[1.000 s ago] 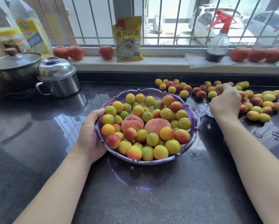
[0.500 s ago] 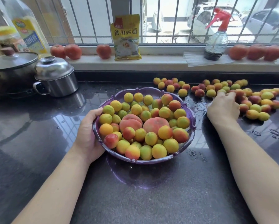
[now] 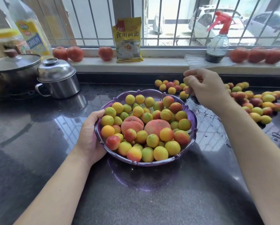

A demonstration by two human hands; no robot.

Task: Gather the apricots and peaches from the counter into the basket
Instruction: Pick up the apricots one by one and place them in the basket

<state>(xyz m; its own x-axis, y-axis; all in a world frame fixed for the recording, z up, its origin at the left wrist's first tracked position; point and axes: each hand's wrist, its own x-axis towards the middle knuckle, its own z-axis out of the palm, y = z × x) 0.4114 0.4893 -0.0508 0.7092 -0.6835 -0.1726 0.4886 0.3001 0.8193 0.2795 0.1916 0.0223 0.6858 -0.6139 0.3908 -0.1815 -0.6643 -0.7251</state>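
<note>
A purple basket [image 3: 154, 93] sits mid-counter, heaped with several apricots and two peaches [image 3: 157, 127]. My left hand [image 3: 89, 135] grips its left rim. Raised above the counter just beyond the basket's right rim, my right hand [image 3: 205, 88] has its fingers curled round a small yellow apricot [image 3: 187, 80], partly hidden in the fingers. Loose apricots lie behind the basket [image 3: 168, 86] and in a larger pile on the right [image 3: 257, 106].
Two lidded steel pots [image 3: 58, 78] stand at the back left with an oil bottle [image 3: 30, 30] behind them. On the sill are tomatoes [image 3: 75, 53], a yellow packet [image 3: 128, 39] and a spray bottle [image 3: 217, 41]. The dark counter [image 3: 136, 192] is wet on the right.
My right hand has lifted off the right-hand fruit pile and moved left and up toward the basket with an apricot in its fingers. The left hand stays on the rim.
</note>
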